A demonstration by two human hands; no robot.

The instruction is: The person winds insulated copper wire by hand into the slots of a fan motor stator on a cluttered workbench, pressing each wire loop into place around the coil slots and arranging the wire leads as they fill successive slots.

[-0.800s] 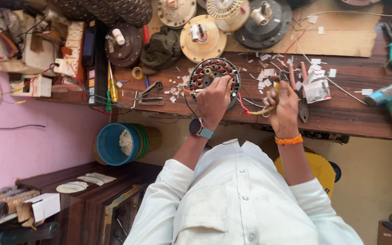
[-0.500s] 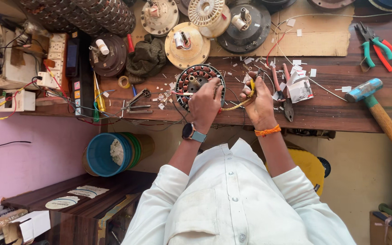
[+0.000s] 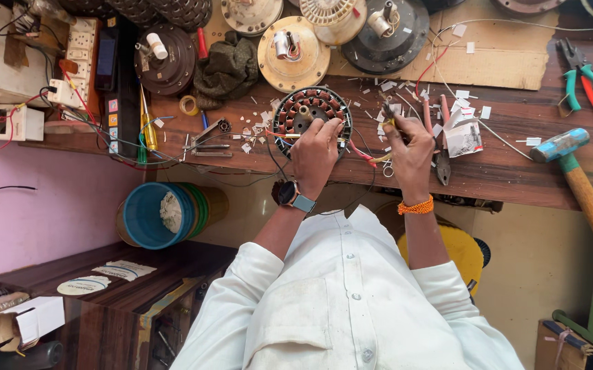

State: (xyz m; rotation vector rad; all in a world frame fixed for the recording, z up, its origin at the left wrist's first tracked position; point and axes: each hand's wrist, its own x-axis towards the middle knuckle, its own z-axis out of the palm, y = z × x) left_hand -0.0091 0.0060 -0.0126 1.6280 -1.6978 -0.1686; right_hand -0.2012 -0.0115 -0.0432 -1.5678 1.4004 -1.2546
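The left hand (image 3: 316, 152) rests on the near right edge of the stator (image 3: 310, 116), fingers curled and pressing on its copper-wound ring; the stator lies flat on the bench (image 3: 516, 171), near its front edge and roughly at its middle. The right hand (image 3: 409, 147) is just right of the stator, apart from it, fingers closed narrowly around a thin yellow-handled tool (image 3: 387, 125); what the tool tip touches cannot be told. Red and yellow wires (image 3: 368, 156) run from the stator between the two hands. A watch (image 3: 296, 199) sits on the left wrist, an orange band (image 3: 416, 205) on the right wrist. Far of the stator stand a cream motor cover (image 3: 293, 55) and a dark motor cover (image 3: 385, 34), with a green rag (image 3: 226, 68) to their left. Left of the stator lie small metal parts (image 3: 207, 137), a tape roll (image 3: 188, 105) and a yellow screwdriver (image 3: 147, 127). White paper scraps (image 3: 464, 103) litter the bench right of the hands. A hammer (image 3: 577, 178) lies at the right, near edge; pliers (image 3: 584, 82) with green and red grips lie beyond it. Under the bench, left, lies a blue bucket (image 3: 149, 216).
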